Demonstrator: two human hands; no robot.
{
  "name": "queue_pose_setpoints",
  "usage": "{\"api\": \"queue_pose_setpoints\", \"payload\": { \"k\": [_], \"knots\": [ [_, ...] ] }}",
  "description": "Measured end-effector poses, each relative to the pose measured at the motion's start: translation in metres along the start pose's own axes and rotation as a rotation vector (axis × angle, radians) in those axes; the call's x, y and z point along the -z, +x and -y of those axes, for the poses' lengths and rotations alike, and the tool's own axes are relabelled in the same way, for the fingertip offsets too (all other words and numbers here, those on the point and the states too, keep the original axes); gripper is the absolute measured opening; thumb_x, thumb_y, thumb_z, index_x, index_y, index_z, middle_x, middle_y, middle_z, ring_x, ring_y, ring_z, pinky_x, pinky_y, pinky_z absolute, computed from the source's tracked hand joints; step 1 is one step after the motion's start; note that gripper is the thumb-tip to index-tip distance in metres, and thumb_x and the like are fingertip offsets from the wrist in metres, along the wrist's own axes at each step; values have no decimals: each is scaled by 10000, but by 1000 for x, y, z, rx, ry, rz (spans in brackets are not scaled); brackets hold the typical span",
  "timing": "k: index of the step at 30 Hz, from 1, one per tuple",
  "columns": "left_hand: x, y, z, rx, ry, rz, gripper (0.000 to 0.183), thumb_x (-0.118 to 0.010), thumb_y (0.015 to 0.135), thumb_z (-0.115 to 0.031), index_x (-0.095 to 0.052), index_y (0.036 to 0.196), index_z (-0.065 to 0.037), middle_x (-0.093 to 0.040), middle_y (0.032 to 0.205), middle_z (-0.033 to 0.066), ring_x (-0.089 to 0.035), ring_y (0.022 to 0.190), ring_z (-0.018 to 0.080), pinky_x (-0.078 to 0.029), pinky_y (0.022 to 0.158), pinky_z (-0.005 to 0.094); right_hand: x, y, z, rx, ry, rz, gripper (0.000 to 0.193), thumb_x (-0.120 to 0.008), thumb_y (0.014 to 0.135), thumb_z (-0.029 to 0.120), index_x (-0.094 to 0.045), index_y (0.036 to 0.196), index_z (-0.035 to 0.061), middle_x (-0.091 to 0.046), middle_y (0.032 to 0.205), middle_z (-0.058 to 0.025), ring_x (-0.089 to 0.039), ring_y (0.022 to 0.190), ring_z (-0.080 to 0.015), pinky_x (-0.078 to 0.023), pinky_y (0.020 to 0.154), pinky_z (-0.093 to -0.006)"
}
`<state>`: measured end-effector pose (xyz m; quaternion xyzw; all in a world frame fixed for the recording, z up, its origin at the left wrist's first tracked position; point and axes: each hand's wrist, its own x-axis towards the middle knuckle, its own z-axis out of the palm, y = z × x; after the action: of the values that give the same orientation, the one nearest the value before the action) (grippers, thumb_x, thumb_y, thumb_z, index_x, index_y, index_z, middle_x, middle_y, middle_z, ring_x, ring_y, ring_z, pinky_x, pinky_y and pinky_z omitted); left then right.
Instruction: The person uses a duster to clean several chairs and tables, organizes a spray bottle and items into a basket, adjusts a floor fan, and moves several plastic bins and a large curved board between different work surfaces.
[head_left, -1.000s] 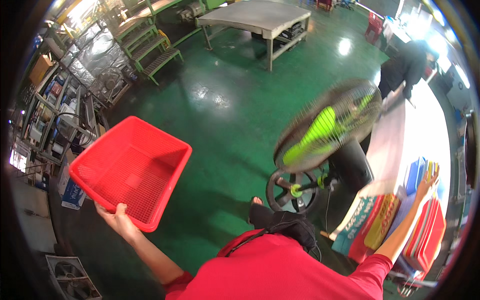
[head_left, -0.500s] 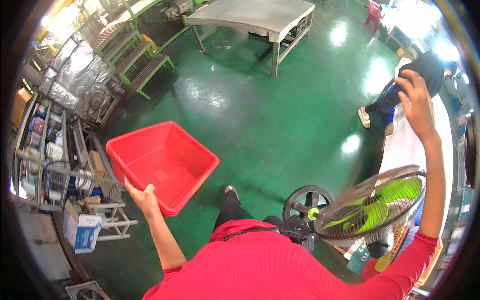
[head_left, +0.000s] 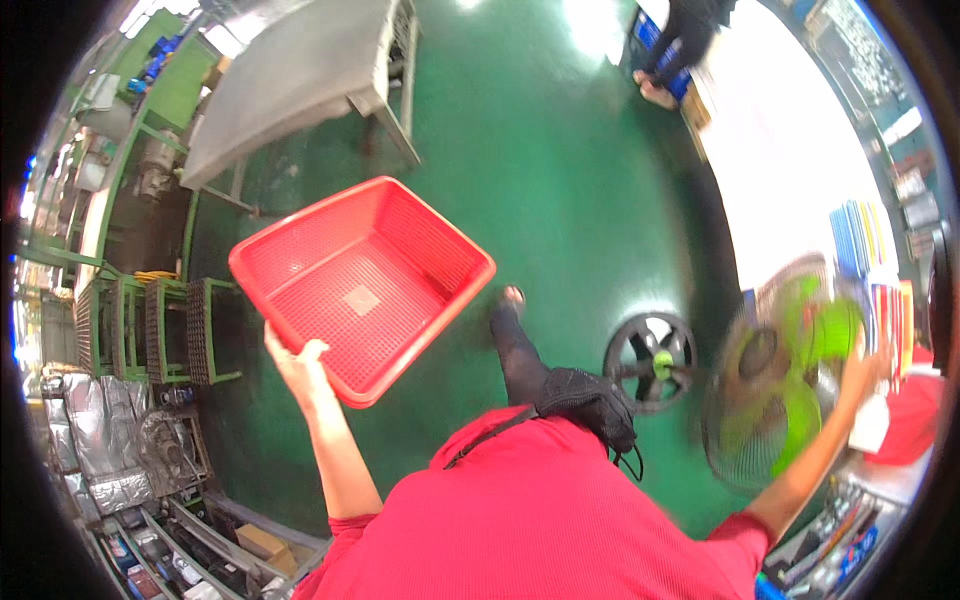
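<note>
My left hand (head_left: 298, 372) grips the near left rim of a red plastic basket (head_left: 420, 350), thumb on the inside of the wall. The basket is tilted toward me, with slotted sides and a small pale square on its bottom; nothing else shows in it. Out to the right, my right hand (head_left: 866, 372) is beside the wire cage of a standing fan with green blades (head_left: 790, 400). Its fingers are blurred and partly lost against a stack of coloured sheets or folders (head_left: 860, 240), so whether it touches anything is unclear.
A round black fan base (head_left: 650, 362) stands on the green floor by my legs. A long white table (head_left: 780, 150) runs along the right, where another person (head_left: 685, 40) stands. A metal table (head_left: 290, 80), green steps (head_left: 205, 330) and shelving (head_left: 170, 550) line the left.
My view has turned to the right and I have stepped forward. My right hand has come down from its raised position to beside the fan. The basket stays in my left hand.
</note>
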<state>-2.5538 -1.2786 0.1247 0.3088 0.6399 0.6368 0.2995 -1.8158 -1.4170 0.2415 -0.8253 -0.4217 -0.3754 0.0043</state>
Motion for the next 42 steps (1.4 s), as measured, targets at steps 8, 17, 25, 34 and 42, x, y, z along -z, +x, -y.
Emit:
{"api": "queue_pose_setpoints", "payload": {
  "k": [8,17,25,34,42],
  "knots": [
    [-141,201,-4,-67,16,-12,836,-488,551,88,-252,1348,3,-435,1241,123,-450,1106,224,-409,878,290,-27,104,236,-98,256,-126,422,-589,795,103,-493,1205,78,-507,1179,-161,-447,1119,-320,-348,957,-415],
    [-202,441,12,-115,-167,57,783,-484,539,91,-345,1302,-18,-499,1171,81,-518,992,180,-466,757,263,-37,210,600,397,800,352,351,-584,795,88,-513,1139,90,-405,1240,-151,-391,1157,-325,-354,955,-413],
    [-255,746,83,56,-214,264,791,-470,534,98,-351,1303,-42,-532,1100,77,-535,929,159,-459,750,250,-85,217,773,249,678,752,334,-613,775,126,-534,1099,97,-420,1194,-112,-406,1126,-291,-416,882,-401],
    [-245,955,182,16,400,417,698,-507,663,19,-341,1335,-72,-526,1205,105,-551,1026,205,-445,852,276,-73,231,857,110,668,1020,321,-618,752,136,-565,1065,86,-480,1150,-127,-441,1092,-301,-389,904,-380],
    [-389,880,165,-386,892,476,504,-472,865,-333,-404,1254,-20,-532,1161,199,-521,1062,338,-407,888,438,-107,236,886,97,735,1012,313,-608,730,95,-573,1038,48,-527,1064,-163,-487,1039,-326,-389,899,-374]
  ]
}}
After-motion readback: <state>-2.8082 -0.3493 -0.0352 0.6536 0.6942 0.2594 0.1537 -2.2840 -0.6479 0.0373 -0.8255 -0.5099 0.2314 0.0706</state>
